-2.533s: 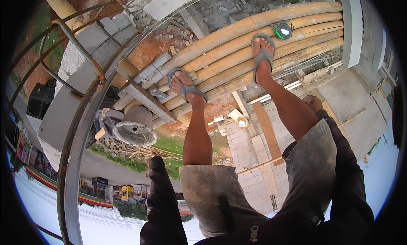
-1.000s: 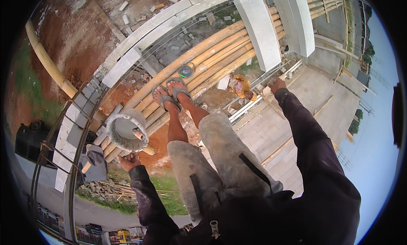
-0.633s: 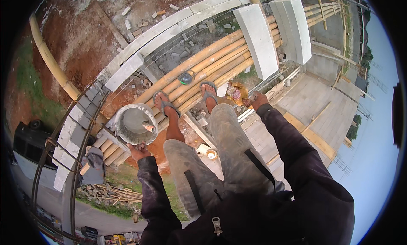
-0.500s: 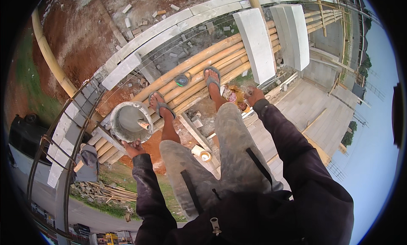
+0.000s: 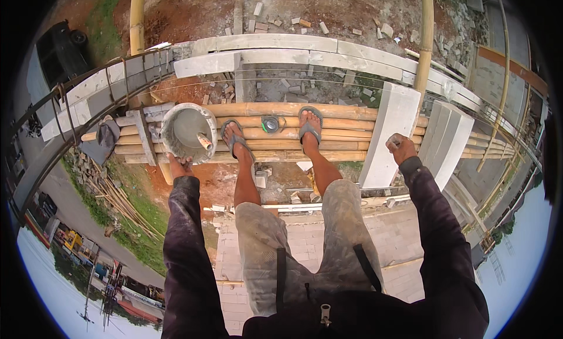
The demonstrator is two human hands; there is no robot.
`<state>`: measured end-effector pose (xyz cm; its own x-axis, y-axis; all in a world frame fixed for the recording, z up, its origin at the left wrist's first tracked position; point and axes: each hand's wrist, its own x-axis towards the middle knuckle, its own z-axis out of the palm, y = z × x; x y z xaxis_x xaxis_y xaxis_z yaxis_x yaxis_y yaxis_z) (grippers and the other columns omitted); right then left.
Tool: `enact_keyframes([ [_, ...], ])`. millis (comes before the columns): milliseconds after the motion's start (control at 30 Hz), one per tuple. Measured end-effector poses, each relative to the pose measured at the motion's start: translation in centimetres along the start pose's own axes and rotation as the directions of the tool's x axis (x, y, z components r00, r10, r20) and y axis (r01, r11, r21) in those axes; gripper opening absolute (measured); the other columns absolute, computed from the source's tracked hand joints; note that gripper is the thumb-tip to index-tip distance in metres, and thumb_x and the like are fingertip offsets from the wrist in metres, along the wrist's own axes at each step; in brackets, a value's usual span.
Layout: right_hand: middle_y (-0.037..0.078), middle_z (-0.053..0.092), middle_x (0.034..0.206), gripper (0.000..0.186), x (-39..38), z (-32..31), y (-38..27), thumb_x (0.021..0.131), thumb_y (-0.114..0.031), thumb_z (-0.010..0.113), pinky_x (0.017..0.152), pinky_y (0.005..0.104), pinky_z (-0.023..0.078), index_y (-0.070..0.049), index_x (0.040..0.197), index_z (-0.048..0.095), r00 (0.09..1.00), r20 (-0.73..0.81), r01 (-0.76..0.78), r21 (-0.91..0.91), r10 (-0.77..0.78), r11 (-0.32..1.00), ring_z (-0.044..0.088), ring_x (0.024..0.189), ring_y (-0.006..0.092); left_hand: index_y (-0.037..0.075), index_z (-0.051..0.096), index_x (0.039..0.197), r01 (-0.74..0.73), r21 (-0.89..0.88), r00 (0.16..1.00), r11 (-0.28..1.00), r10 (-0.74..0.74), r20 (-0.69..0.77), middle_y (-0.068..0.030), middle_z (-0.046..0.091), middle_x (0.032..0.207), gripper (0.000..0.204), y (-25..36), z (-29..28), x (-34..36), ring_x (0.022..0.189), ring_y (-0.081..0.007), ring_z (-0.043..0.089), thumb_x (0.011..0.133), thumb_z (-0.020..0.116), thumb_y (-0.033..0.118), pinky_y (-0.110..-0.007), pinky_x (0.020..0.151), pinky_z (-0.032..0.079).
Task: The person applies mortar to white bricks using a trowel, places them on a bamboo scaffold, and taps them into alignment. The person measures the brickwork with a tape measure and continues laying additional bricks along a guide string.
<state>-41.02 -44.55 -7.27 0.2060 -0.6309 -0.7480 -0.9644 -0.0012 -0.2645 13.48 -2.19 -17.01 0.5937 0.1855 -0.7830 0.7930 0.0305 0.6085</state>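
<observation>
My left hand (image 5: 179, 165), fingers curled, is at the lower rim of a grey-crusted bucket (image 5: 170, 135) of wet mortar with a handled tool (image 5: 204, 141) standing in it; it appears to grip the rim. My right hand (image 5: 404, 151) is closed around a small grey object I cannot make out, beside a pale block (image 5: 383, 134). My sandalled feet (image 5: 309, 125) stand apart on bundled bamboo poles (image 5: 346, 125). Between them lies a round black-and-green item (image 5: 271, 124), possibly a line reel or tape.
The poles are high above rubble, soil and a paved floor (image 5: 258, 292). A curved block course (image 5: 275, 43) runs beyond them. Rebar (image 5: 64, 104) is at left, a second block (image 5: 446, 141) at right, and upright bamboo (image 5: 423, 28) behind. A dark vehicle (image 5: 61, 52) is parked below.
The view has swung round to face the poles squarely. My left hand has risen to the bucket's rim; my right hand has shifted toward the pale blocks. My feet are farther apart than a second ago.
</observation>
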Motion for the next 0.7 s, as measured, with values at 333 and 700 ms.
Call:
enact_keyframes([
  [333,0.012,0.068,0.069,0.008,3.6,1.4,-5.1,0.080,-0.008,0.067,0.058,0.0325,0.053,0.000,0.080,0.066,0.991,0.109,0.076,0.001,-0.076,0.997,0.066,0.060,0.0183,0.004,0.059,0.111,0.026,-0.033,0.979,0.999,-0.032,-0.199,-0.0029,0.055,0.084,0.047,-4.8,1.4,0.1,0.066,-0.0135,0.051,0.092,0.060,0.047,-0.029,0.055,0.042],
  [700,0.023,0.067,0.098,0.036,-1.6,19.9,-41.7,0.081,-0.028,0.070,0.083,0.0459,0.049,0.003,0.099,0.067,0.717,0.330,0.695,-0.269,-0.613,0.667,0.064,0.094,0.0401,-0.008,0.065,0.086,-0.200,0.074,0.956,0.977,0.211,-0.202,-0.0139,0.061,0.072,0.045,1.1,-1.0,-9.1,0.067,-0.0204,0.053,0.094,0.055,0.035,-0.038,0.067,0.043],
])
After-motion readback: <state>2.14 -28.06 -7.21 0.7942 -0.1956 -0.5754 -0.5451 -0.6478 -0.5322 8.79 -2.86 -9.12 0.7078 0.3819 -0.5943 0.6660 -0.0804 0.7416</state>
